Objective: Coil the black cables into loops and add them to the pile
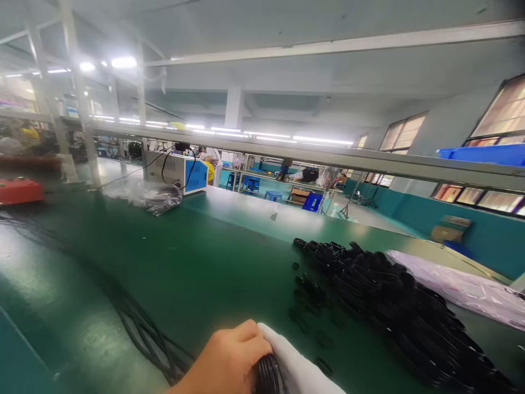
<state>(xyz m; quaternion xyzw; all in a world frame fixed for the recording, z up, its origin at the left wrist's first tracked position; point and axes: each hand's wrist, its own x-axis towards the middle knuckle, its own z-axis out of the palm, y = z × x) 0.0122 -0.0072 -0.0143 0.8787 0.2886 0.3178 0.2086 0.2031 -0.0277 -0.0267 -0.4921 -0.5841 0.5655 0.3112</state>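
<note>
At the bottom edge my left hand (227,358) is closed round a black coiled cable bundle (268,375). A white fabric shape (299,366) lies against that bundle on its right. I cannot tell whether it is a cloth or my gloved right hand. To the right, a long heap of black coiled cables (394,301) stretches across the green belt (184,262). A few loose black rings (305,290) lie between my hand and the heap.
Dark cables (135,323) trail along the belt at left. A blue and white machine box (176,171) and a clear plastic bag (143,194) stand at the back. A red box (18,190) is far left. Pale plastic sheeting (463,284) lies right. A metal rail (328,156) crosses overhead.
</note>
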